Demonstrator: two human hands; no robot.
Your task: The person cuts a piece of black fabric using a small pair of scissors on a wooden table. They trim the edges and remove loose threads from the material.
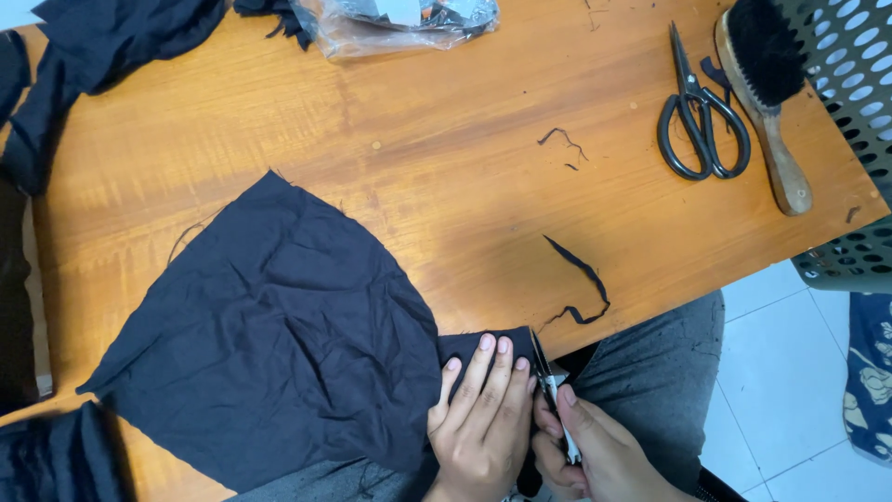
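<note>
L hand [478,409] lies flat, fingers extended, pinning crumpled black woven cloth [269,335] at near edge of orange wooden worktop [446,139] while R hand [595,451] grips small snips [550,386] at cloth's corner; thin black offcut strip [581,279] lies nearby, so some trimming appears done, most of edge left.

A wooden table [446,186] fills the view. At two o'clock lie black scissors [699,116] beside a wooden brush [762,93], with a grey plastic basket [855,139] just past them. A clear plastic bag [400,23] sits at twelve o'clock, dark cloth pieces [84,56] at ten.
</note>
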